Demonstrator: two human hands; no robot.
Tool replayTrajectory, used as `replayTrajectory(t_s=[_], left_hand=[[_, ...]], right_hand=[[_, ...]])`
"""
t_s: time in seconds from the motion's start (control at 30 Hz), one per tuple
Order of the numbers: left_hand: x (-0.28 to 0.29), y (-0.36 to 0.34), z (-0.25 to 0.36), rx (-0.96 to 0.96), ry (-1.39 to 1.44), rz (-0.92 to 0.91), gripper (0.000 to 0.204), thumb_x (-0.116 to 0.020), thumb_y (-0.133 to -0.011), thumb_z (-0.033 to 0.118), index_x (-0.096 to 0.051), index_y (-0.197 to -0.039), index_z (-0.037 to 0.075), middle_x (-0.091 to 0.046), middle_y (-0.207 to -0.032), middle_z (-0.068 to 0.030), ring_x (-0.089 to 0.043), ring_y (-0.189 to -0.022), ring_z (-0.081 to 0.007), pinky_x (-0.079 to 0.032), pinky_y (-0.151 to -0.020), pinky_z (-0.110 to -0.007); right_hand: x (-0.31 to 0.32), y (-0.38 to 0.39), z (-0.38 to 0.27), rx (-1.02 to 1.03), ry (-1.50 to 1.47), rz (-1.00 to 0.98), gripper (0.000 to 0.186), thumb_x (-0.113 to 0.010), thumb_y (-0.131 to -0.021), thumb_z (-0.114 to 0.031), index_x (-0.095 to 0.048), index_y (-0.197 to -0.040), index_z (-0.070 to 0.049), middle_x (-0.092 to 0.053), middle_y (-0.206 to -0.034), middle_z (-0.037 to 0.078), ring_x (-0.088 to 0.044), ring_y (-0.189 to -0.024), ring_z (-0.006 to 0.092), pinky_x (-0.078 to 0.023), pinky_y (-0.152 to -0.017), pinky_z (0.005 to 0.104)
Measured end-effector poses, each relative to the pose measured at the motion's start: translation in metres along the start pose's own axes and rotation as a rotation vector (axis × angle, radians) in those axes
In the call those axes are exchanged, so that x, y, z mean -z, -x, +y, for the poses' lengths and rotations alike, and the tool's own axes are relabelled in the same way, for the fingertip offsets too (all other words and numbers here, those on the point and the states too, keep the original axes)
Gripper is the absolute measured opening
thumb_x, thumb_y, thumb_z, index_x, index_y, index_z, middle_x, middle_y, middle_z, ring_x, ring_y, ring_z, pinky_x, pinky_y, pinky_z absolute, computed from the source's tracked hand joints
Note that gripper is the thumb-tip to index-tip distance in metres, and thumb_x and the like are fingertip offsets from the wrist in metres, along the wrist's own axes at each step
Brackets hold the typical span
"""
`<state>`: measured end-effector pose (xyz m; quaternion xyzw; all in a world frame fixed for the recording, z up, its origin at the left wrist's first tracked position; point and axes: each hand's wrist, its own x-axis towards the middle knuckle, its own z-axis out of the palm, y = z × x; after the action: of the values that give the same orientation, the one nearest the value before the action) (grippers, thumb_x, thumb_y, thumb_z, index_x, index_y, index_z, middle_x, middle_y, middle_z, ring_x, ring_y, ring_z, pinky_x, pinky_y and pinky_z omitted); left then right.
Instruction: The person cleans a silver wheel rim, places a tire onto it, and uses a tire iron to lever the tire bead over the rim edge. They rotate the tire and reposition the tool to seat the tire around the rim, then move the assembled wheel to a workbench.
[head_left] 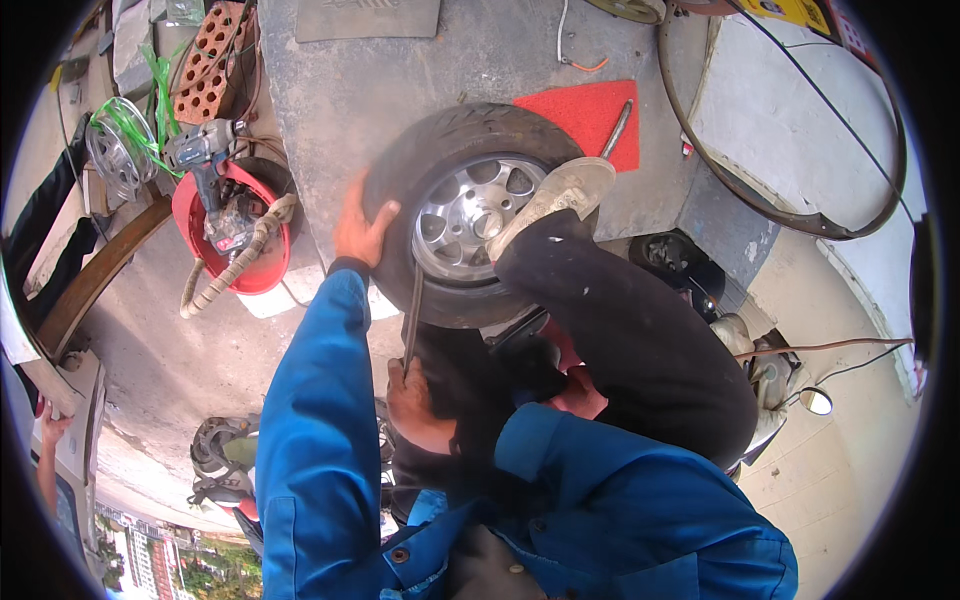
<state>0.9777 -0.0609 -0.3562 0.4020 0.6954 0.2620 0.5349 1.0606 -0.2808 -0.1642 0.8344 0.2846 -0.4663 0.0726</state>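
The wheel [462, 212] lies on its side on grey ground [330, 110]. At the wheel's left edge, the left hand [360, 228] rests on it, thumb and fingers wide apart. Below the wheel, the right hand [420, 408] holds a metal bar [412, 325], reaching its rim. On the wheel's right side is a shoe [560, 195].
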Motion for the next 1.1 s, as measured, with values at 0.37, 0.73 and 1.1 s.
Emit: replayTrajectory(t_s=[0.37, 0.73, 1.1], left_hand=[[0.001, 0.012, -0.003, -0.007, 0.014, 0.032, 0.092, -0.076, -0.094, 0.058, -0.047, -0.164, 0.005, -0.054, -0.162, -0.0246, -0.052, -0.150, -0.0406, -0.041, -0.123, -0.047], [-0.002, 0.021, -0.003, -0.039, -0.013, 0.111, 0.082, -0.074, -0.097, 0.057, -0.053, -0.160, 0.007, -0.065, -0.149, -0.0271, -0.064, -0.137, -0.0436, -0.049, -0.114, -0.046], [-0.007, 0.022, -0.005, -0.111, -0.090, 0.255, 0.069, -0.081, -0.094, 0.048, -0.064, -0.148, 0.007, -0.066, -0.133, -0.0214, -0.063, -0.129, -0.0402, -0.048, -0.113, -0.045]], right_hand=[[0.037, -0.023, 0.038, 0.139, 0.033, -0.220, 0.032, -0.055, -0.114, -0.025, -0.051, -0.133, 0.001, -0.065, -0.105, 0.034, -0.064, -0.098, 0.0553, -0.050, -0.085, 0.0583], [0.130, -0.094, 0.081, 0.438, 0.268, -0.341, 0.025, -0.056, -0.114, -0.024, -0.057, -0.125, -0.002, -0.071, -0.085, 0.034, -0.069, -0.083, 0.0565, -0.053, -0.070, 0.0631], [0.169, -0.120, 0.036, 0.387, 0.525, -0.331, 0.031, -0.053, -0.112, -0.024, -0.061, -0.121, 0.004, -0.073, -0.099, 0.035, -0.070, -0.096, 0.0544, -0.052, -0.084, 0.0630]])
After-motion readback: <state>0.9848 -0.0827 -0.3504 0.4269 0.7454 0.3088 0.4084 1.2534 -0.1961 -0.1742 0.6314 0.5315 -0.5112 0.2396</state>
